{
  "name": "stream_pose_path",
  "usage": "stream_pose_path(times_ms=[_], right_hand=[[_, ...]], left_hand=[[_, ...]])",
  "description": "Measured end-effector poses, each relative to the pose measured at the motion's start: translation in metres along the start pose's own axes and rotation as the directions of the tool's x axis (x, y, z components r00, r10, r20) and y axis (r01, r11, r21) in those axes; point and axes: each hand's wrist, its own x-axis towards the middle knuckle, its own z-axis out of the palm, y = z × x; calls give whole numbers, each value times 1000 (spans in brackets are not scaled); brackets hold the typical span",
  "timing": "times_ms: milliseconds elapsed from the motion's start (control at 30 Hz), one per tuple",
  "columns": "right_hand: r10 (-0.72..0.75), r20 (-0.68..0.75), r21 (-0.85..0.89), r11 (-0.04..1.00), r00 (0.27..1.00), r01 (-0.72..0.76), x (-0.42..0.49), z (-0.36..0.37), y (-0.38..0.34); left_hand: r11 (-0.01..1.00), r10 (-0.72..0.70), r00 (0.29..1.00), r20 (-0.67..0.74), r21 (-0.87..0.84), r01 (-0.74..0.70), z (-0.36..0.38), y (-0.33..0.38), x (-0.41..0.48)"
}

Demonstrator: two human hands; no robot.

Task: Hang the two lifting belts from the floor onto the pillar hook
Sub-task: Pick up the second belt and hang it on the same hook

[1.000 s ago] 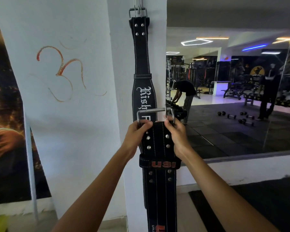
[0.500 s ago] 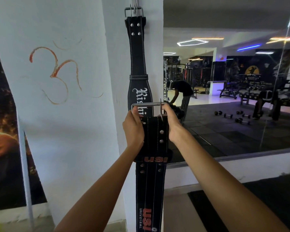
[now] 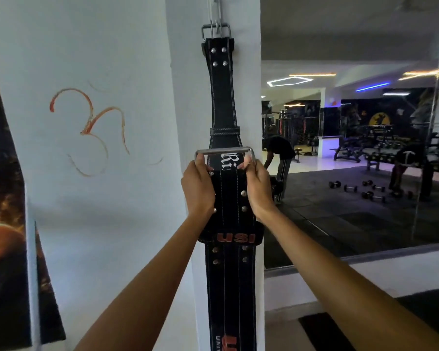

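Observation:
A black lifting belt with white lettering [image 3: 223, 102] hangs flat against the white pillar [image 3: 185, 102]. Its steel buckle [image 3: 216, 31] is caught on the pillar hook [image 3: 214, 6], which runs out of the top of the view. In front of it I hold a second black belt marked USI [image 3: 230, 274] upright, its long steel buckle [image 3: 223, 151] at the top. My left hand [image 3: 198, 191] grips the belt's left edge just under the buckle. My right hand [image 3: 257, 188] grips the right edge. This buckle is well below the hook.
A white wall with an orange symbol [image 3: 86, 130] lies left of the pillar, with a dark poster [image 3: 3, 198] at the far left. A large mirror [image 3: 352, 148] on the right shows a gym floor, dumbbells [image 3: 365, 191] and a person bending over [image 3: 280, 158].
Both hands have lifted the USI belt higher up the pillar, so its buckle now covers more of the hanging belt's lettering. The view has tilted up, showing the hook.

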Motion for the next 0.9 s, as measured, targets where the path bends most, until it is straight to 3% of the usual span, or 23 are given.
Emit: stream_pose_path(times_ms=[200,333,467,667,900], right_hand=[[-369,-98,-242,910,924,338,100,25,-30],[-490,-112,-353,833,865,426,192,37,-73],[-615,-177,-444,747,769,495,279,49,-127],[-587,-191,-398,779,786,485,393,72,-180],[-417,-119,-407,848,901,339,448,83,-189]], left_hand=[[984,159,987,-12,-78,-159,33,24,97],[920,390,919,-55,-14,-391,62,62,179],[876,481,863,-156,52,-479,91,112,265],[864,484,855,-184,251,-436,128,167,368],[754,407,912,58,543,-371,139,180,422]])
